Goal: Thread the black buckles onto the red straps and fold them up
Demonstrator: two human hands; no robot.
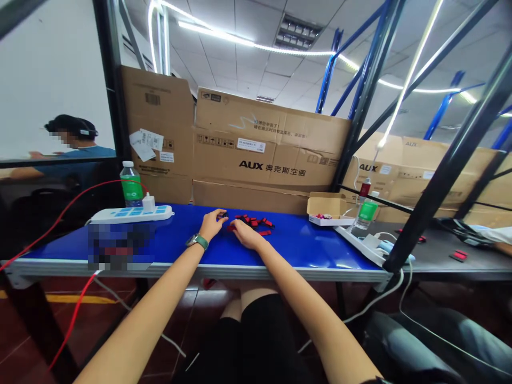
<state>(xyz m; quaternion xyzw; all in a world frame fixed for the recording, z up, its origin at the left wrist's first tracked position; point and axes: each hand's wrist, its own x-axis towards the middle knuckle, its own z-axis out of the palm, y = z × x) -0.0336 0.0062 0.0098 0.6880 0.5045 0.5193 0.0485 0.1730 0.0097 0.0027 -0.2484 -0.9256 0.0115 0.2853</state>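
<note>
Small red-and-black plastic parts [252, 223] lie scattered at twelve o'clock on the blue tabletop [288, 240]. The left hand [212, 224] pinches a black piece [224, 215] at their edge; the right hand [246, 234] curls against them, its grip unclear.

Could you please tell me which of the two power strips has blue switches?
The left power strip, beside the green-labelled bottle; the other strip, at the table's right end, has plugs in it.

"AUX 奥克斯空调" on a cardboard carton [272, 152], "AUX" on a second carton [424, 176]
</note>
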